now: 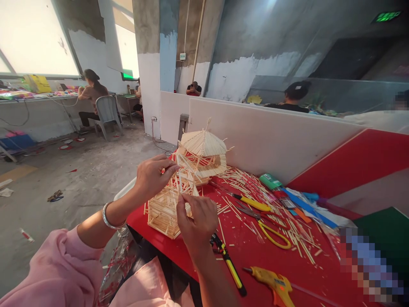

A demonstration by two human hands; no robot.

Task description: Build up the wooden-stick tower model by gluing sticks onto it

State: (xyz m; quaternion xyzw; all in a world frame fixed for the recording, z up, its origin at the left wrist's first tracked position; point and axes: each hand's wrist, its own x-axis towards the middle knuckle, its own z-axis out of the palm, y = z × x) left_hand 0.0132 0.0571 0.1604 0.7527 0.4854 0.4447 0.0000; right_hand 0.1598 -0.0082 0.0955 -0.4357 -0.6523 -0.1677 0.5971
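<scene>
My left hand [155, 175], a silver bangle on its wrist, is closed in a pinch above a small house-like model of thin wooden sticks [164, 215]. Lower and to the right, my right hand [198, 217] is also closed, thumb against forefinger. A short pale wooden stick [180, 181] runs between both sets of fingertips, over the model's upper frame. Part of the model is hidden behind my hands. Right behind it stands a taller stick pavilion [204, 145] with a sloping roof; I cannot tell whether the two are joined.
On the red table [236, 268] lie yellow-handled scissors [275, 234], black-and-yellow pliers [230, 264], a yellow glue gun [271, 283] and many loose sticks [297, 243]. A white partition [255, 138] borders the back. Other people sit farther off.
</scene>
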